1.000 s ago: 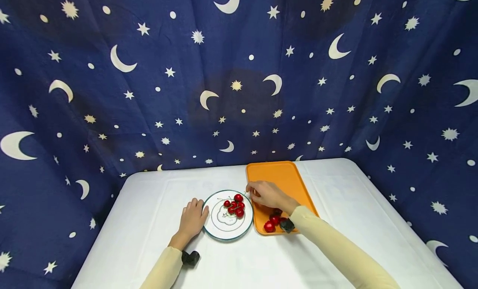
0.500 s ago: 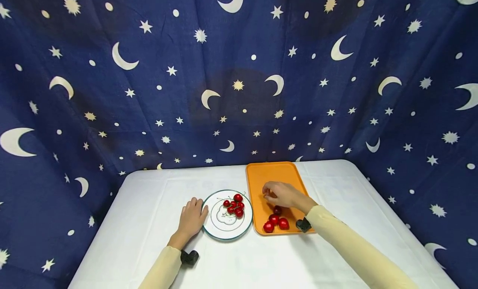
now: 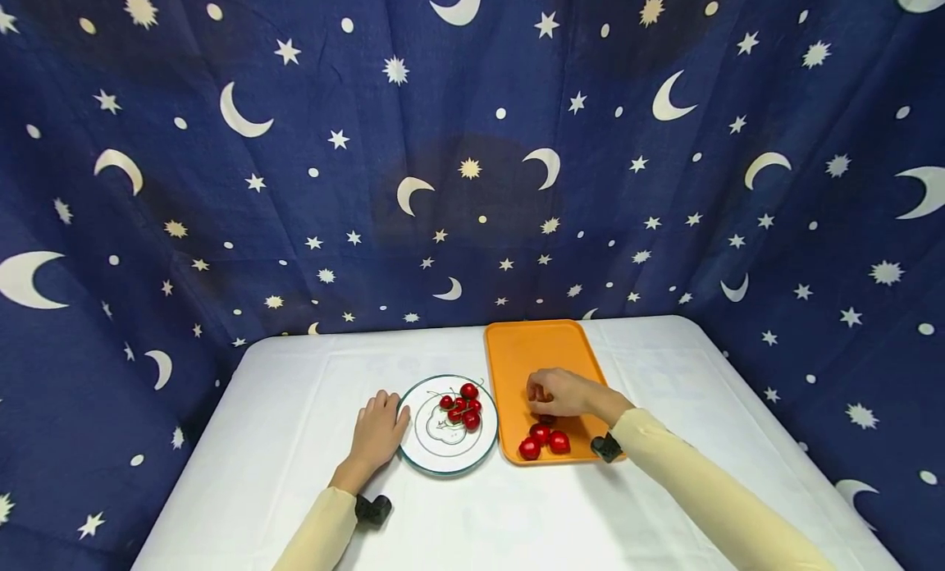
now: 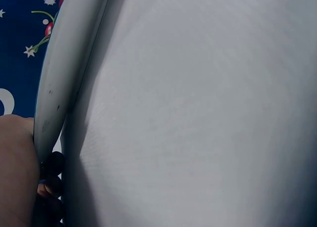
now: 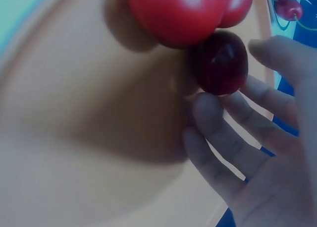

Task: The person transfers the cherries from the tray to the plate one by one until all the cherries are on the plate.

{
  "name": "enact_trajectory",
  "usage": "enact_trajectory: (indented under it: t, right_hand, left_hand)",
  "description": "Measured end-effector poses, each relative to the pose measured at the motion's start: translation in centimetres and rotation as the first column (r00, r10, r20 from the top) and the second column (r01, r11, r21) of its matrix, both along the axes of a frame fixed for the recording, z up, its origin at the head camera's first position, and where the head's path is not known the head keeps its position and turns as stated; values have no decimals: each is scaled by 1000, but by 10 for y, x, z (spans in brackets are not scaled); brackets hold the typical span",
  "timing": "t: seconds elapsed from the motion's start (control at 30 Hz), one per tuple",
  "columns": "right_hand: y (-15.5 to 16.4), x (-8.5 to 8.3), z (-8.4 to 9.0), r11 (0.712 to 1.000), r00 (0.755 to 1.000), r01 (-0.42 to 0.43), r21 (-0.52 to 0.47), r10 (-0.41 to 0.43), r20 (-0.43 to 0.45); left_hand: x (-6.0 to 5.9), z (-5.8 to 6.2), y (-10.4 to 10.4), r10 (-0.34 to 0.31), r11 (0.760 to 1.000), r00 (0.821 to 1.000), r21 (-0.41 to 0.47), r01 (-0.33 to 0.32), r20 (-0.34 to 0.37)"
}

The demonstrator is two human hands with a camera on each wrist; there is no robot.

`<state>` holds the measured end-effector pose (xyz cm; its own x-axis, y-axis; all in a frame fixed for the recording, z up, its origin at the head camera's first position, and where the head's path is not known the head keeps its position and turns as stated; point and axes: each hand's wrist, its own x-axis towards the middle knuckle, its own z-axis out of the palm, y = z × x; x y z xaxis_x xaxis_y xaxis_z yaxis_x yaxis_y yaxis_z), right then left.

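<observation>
Your left hand point(image 3: 380, 434) rests flat, fingers relaxed, steadying the plate point(image 3: 431, 463); your right hand point(image 3: 563, 393) hovers over the tray point(image 3: 535, 349), loose grip touching a dark cherry point(image 5: 220, 62).

White-clothed table point(image 3: 295, 440) before a navy moon-and-star curtain point(image 3: 295, 185).

Plate left, tray right

My plate point(image 3: 447, 449) sits just left of the tray point(image 3: 542, 349); cherries point(image 3: 544, 440) lie on the tray's near end.
</observation>
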<state>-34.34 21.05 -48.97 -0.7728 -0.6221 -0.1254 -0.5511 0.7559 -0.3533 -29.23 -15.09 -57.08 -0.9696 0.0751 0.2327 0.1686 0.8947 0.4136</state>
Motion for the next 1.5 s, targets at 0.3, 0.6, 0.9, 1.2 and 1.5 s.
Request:
enact_trajectory:
  t: [0.3, 0.6, 0.9, 1.2, 1.5]
  right_hand:
    - [2, 1, 2, 1000, 1000, -8, 5, 8, 30]
    - [4, 3, 5, 998, 996, -54, -24, 55, 76]
    - [4, 2, 2, 998, 995, -62, -10, 62, 76]
    - [-4, 3, 1, 994, 996, -71, -87, 76, 45]
    - [-17, 4, 5, 983, 991, -135, -123, 136, -3]
  left_hand:
    - [1, 2, -1, 3, 1000, 1000, 1, -3, -11]
    - [2, 2, 0, 2, 1000, 1000, 1, -2, 0]
    - [3, 0, 2, 4, 1000, 999, 23, -3, -32]
    - [3, -2, 1, 7, 1000, 999, 13, -8, 33]
    - [3, 1, 1, 7, 1000, 1000, 9, -8, 14]
